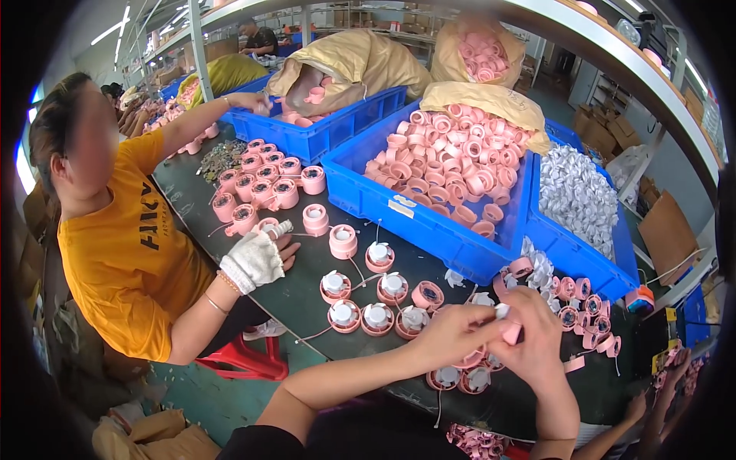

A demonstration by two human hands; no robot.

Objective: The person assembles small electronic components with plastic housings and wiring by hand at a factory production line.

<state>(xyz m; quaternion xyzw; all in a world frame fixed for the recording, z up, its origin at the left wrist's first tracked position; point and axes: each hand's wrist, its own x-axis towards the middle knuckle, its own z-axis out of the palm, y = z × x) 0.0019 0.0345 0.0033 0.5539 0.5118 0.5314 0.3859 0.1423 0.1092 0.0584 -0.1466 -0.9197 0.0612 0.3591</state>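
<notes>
Three blue bins (429, 218) line the dark table (307, 284); beside the nearest, eight capped pink rings (360, 303) sit in rows. Two people work at the bins.

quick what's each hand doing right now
Left hand: fingers closed on the small round pink plastic part, over the dark table.
Right hand: fingers closed on the same pink part.
</notes>
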